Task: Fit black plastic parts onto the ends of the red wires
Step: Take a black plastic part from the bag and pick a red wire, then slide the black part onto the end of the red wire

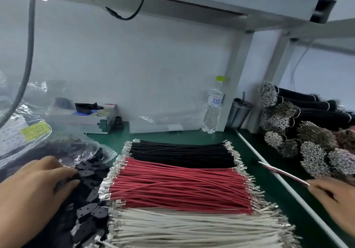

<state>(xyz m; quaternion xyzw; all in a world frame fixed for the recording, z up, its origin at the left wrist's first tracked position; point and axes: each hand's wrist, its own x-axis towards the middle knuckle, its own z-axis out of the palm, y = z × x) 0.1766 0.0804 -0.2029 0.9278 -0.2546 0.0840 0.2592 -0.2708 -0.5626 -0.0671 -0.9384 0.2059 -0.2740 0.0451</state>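
While the left hand [36,182] curls into the black plastic parts [90,172] at nine o'clock (seeking one), the right hand [334,196] pinches a red wire [284,173], end presented for fitting.

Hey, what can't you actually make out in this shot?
Head view:
- Left hand: its fingertips are buried in the black plastic parts, so its grip is unclear.
- Red wire in the right hand: motion-blurred.
- Yellow label: print too small.

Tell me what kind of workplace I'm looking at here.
Most likely a wire-harness assembly bench in a factory: sorted rows of black, red and white wires with metal terminals on a green bench mat, tied bundles of black terminated wires, and a heap of small black plastic parts.
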